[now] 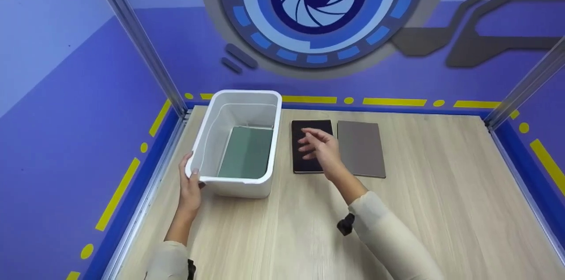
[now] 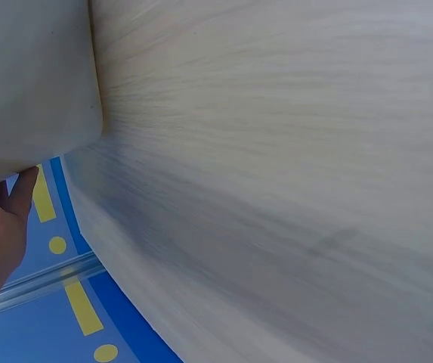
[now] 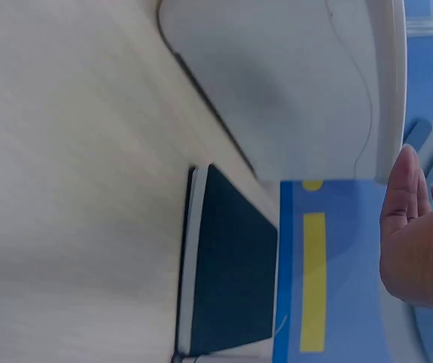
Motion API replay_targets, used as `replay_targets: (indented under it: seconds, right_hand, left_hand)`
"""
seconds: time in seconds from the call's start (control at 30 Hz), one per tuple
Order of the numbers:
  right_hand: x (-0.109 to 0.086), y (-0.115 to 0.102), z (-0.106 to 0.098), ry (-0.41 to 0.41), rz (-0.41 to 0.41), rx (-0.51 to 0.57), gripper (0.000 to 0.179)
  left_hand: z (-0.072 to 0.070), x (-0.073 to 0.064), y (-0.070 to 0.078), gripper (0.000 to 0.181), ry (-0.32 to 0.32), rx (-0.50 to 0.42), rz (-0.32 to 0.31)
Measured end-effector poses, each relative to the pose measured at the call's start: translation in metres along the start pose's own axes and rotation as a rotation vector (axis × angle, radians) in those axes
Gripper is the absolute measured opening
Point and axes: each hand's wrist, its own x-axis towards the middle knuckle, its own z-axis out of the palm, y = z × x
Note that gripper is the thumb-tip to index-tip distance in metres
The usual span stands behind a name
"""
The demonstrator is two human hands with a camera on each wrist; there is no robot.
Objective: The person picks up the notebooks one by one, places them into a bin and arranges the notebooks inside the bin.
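A white plastic bin (image 1: 238, 189) stands at the left of the table. My left hand (image 1: 190, 189) grips its near left corner, thumb over the rim and fingers on the outer wall. Flat on the bin's floor lies a green notebook (image 1: 247, 152). To the right of the bin is a black notebook (image 1: 304, 165), with a grey-brown notebook (image 1: 362, 149) beside it. My right hand (image 1: 324, 149) hovers above the black notebook with loosely bent fingers and nothing in it. The right wrist view shows the black notebook (image 3: 235, 265) closed, its pale page edges visible.
The wood-grain table (image 1: 441, 200) is bounded by blue and purple printed panels (image 1: 176, 50) at the back and sides. Metal rails (image 1: 132, 236) run along the side edges, with upright posts at the back corners.
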Motion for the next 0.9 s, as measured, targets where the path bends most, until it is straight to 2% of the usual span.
replay_targets:
  seconds: [0.27, 0.53, 0.9]
  right_hand:
    - [-0.003, 0.018, -0.035, 0.070, 0.065, -0.078, 0.027]
    - [-0.004, 0.033, -0.066, 0.147, 0.131, -0.105, 0.030]
    - [-0.011, 0.046, -0.102, 0.242, 0.197, -0.117, 0.037]
  left_hand:
    - [0.000, -0.001, -0.002, 0.055, 0.017, 0.019, 0.001]
    - [0.001, 0.001, -0.001, 0.057, 0.039, -0.005, 0.053]
    - [0.001, 0.001, -0.001, 0.057, 0.023, 0.002, 0.018]
